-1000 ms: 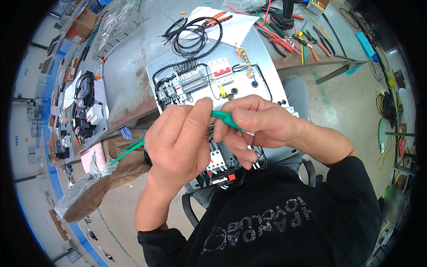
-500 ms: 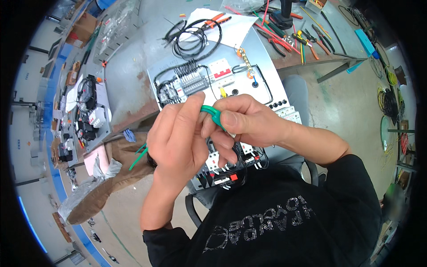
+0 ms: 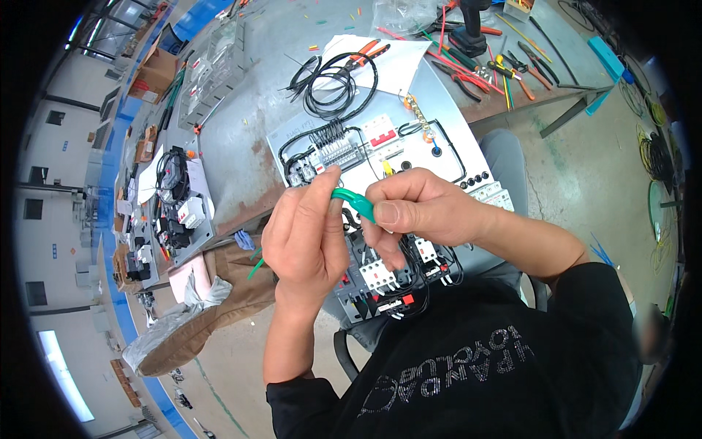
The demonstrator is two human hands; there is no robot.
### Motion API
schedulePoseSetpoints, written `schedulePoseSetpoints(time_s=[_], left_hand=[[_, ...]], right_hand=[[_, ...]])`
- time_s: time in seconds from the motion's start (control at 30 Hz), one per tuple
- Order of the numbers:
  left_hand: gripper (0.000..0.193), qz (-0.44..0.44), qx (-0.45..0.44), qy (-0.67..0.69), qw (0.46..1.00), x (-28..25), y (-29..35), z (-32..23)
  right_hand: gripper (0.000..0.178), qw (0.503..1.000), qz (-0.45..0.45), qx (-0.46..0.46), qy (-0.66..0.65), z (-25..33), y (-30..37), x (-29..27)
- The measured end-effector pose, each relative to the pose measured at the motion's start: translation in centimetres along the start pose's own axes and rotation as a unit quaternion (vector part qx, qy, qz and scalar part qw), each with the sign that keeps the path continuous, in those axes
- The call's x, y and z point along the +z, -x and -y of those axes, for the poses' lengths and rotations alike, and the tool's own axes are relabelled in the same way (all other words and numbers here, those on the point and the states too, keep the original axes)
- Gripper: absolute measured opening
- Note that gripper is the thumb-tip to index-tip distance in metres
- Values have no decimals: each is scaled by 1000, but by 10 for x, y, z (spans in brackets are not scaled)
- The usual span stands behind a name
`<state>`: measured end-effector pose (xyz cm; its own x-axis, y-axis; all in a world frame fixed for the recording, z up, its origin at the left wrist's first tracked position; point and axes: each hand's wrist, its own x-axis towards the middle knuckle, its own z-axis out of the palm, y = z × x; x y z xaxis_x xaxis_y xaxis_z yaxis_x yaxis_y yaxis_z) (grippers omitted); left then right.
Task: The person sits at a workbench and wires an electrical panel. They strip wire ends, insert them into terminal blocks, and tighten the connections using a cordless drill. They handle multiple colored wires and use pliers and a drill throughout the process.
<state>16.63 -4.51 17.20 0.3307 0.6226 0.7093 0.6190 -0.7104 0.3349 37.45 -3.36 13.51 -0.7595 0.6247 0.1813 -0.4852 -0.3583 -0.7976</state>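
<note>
Above an electrical mounting plate (image 3: pixel 468 139), both my hands hold a bent green wire (image 3: pixel 354 199). My left hand (image 3: pixel 306 238) is closed on it, and the green tails show beyond that hand. Thumb and fingers of my right hand (image 3: pixel 420 211) pinch the other part of the wire; its end there is hidden. Under and around my hands lie a terminal block (image 3: pixel 340 152) with black wires, a white circuit breaker (image 3: pixel 379 132) with red levers, and contactors (image 3: pixel 376 276) nearer my body.
Beyond the plate, a coil of black cable (image 3: pixel 322 84) and orange-handled pliers (image 3: pixel 368 54) lie by white paper (image 3: pixel 406 62). Hand tools and a black power drill (image 3: pixel 468 33) occupy the far right of the table. Another wired assembly (image 3: pixel 175 197) sits at the left.
The whole view has shifted, so the bench and hands appear farther right and lower. Between my hands the green wire now looks flatter, less sharply bent. Both hands keep their hold.
</note>
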Motion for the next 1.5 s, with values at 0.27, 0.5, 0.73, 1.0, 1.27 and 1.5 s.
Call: schedulePoseSetpoints(time_s=[0.27,0.5,0.73,1.0,1.27,1.5], left_hand=[[24,-33,12,3,999,3,-2,-7],[28,-21,-47,-10,999,6,-3,-11],[25,12,-94,84,992,-8,-22,-1],[21,22,-120,175,977,-18,-27,1],[18,86,-123,284,947,-30,-29,2],[19,13,-140,388,911,-30,-21,-5]], right_hand=[[32,997,-2,-76,-27,-12,-4,18],[33,992,-17,-105,-63,-26,-12,15],[33,993,-72,-46,-76,7,-17,-11],[28,991,-105,-78,24,17,-12,-1],[32,988,-82,-61,-120,26,-6,5],[49,990,-104,-70,-69,32,-15,-12]])
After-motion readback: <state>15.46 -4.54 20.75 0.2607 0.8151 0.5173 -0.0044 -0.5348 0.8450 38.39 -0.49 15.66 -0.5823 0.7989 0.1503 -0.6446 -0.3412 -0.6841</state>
